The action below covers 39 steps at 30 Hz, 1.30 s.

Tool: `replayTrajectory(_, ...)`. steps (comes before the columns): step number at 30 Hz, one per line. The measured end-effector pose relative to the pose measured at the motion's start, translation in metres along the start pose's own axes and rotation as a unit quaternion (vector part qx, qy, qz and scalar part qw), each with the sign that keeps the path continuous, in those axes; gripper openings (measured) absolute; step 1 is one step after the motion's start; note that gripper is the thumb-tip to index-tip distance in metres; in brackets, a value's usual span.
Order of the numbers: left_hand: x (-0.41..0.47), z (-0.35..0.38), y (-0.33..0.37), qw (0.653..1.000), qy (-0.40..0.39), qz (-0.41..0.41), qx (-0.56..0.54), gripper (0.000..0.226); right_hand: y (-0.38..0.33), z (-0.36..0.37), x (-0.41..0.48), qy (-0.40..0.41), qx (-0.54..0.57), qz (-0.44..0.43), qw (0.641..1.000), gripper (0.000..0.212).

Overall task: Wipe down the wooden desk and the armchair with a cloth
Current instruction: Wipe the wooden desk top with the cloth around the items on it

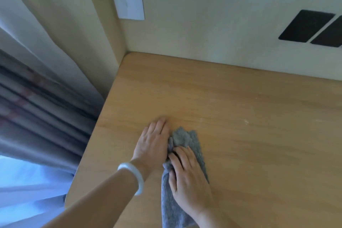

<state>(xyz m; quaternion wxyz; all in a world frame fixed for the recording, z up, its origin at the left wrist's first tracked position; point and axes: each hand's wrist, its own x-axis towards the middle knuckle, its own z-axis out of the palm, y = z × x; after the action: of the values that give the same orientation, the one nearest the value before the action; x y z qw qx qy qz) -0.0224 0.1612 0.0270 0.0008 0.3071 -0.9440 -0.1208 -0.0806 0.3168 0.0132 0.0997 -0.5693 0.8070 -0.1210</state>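
Note:
A grey knitted cloth (183,138) lies bunched on the wooden desk (240,116), near its left front part. My right hand (188,179) presses down on the cloth with the fingers spread over it. My left hand (152,146), with a white bangle on the wrist, lies flat on the bare wood, its edge touching the cloth's left side. The armchair is not in view.
The desk fits into a corner of cream walls. A white switch plate (128,2) is on the left wall and two black panels (312,28) on the back wall. Grey curtains (42,98) hang off the desk's left edge beside a bright window.

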Motion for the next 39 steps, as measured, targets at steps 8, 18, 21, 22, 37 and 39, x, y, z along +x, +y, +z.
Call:
replayTrajectory(8,0.095,0.003,-0.029,0.999,-0.008,-0.018,0.038,0.057,0.024,-0.003,0.033,-0.027,-0.029,-0.022,0.999,0.058)
replayTrajectory(18,0.095,0.014,-0.037,0.999,0.025,-0.005,-0.018,0.053,0.009,0.009,0.085,0.041,-0.040,0.122,0.991,0.059)
replayTrajectory(21,0.095,0.017,-0.039,0.999,0.031,-0.002,-0.007,0.056,0.042,-0.006,0.076,-0.023,-0.044,-0.032,0.998,0.057)
replayTrajectory(22,0.095,0.017,-0.039,0.999,0.034,-0.007,-0.006,0.057,0.064,-0.015,0.084,-0.020,-0.057,-0.024,0.998,0.057)
replayTrajectory(37,0.097,0.015,-0.032,0.999,0.027,-0.021,0.017,0.058,0.108,-0.025,0.113,0.017,-0.084,0.064,0.994,0.057)
replayTrajectory(39,0.096,0.016,-0.032,0.999,0.033,-0.022,0.033,0.057,0.150,-0.046,0.134,0.034,-0.099,0.193,0.976,0.059)
